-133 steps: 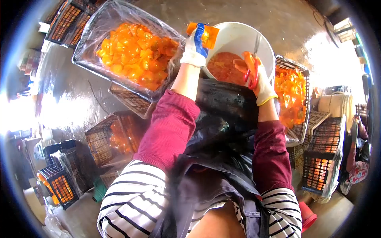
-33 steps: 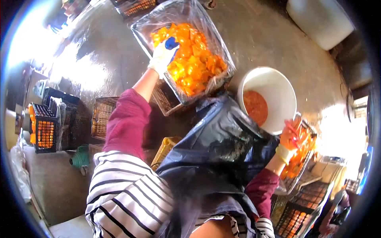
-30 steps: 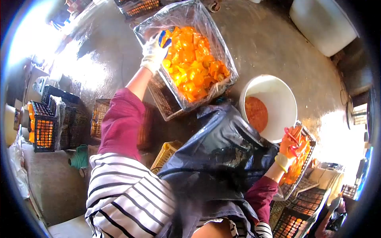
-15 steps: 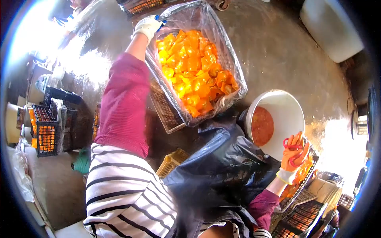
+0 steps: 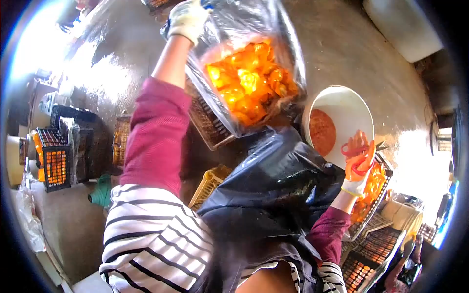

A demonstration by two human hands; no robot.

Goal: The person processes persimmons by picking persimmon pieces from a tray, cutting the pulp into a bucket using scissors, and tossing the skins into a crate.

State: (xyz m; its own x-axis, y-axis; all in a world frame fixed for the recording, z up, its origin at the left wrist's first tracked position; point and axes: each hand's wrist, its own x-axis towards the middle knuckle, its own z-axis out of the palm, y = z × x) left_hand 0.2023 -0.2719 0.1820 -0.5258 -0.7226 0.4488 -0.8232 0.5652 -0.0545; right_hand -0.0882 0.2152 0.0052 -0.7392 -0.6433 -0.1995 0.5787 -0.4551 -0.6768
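Wet floor (image 5: 337,53) stretches around the plastic-lined crate (image 5: 294,58), its long axis running away from the body, far end leaning left. The left hand (image 5: 188,20) is nearer, fingers closed on the clear liner (image 5: 227,22) at the left side — orange pieces (image 5: 246,80) lie below and right of them. Beside the white bucket (image 5: 359,107), the right hand (image 5: 357,158) holds red-handled scissors (image 5: 360,171), fingers through the loops.

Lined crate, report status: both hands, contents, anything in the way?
Left hand gripping lined crate at corner; orange pieces heaped inside. Right hand holding red-handled scissors by white bucket. No obstruction apparent.
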